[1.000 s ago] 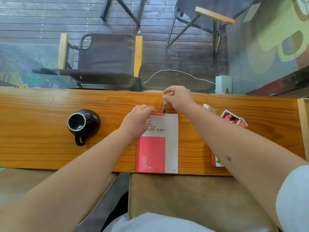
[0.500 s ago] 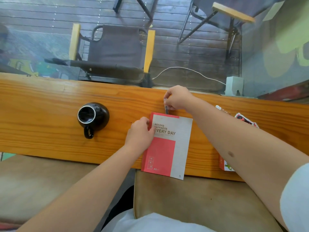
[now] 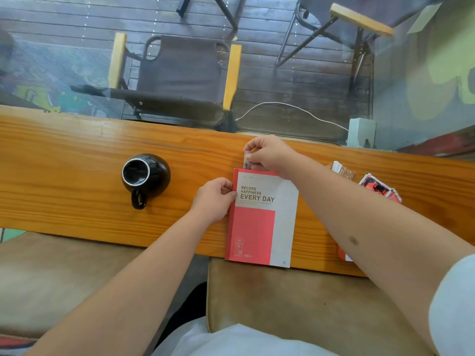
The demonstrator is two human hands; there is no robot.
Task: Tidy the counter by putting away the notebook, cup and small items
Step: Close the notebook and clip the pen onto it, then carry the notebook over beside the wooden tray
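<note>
A red and grey notebook [image 3: 262, 219] lies closed on the wooden counter [image 3: 64, 181], its lower edge at the counter's front edge. My left hand [image 3: 214, 199] pinches the notebook's left spine edge near the top. My right hand [image 3: 270, 154] holds a pen [image 3: 246, 161] upright just above the notebook's top edge. A black cup [image 3: 145, 176] stands on the counter to the left, handle toward me, apart from both hands. Small red and white packets [image 3: 380, 188] lie at the right, beyond my right forearm.
A clear wrapped item [image 3: 340, 169] lies beside the packets. An orange box corner [image 3: 343, 254] shows under my right arm at the counter's front edge. Glass runs behind the counter; a chair and a white cable are seen outside. A brown seat cushion [image 3: 295, 304] is below.
My left hand slid from the notebook's top edge down to its left spine edge. The notebook turned slightly. My right hand stayed with the pen at the top edge.
</note>
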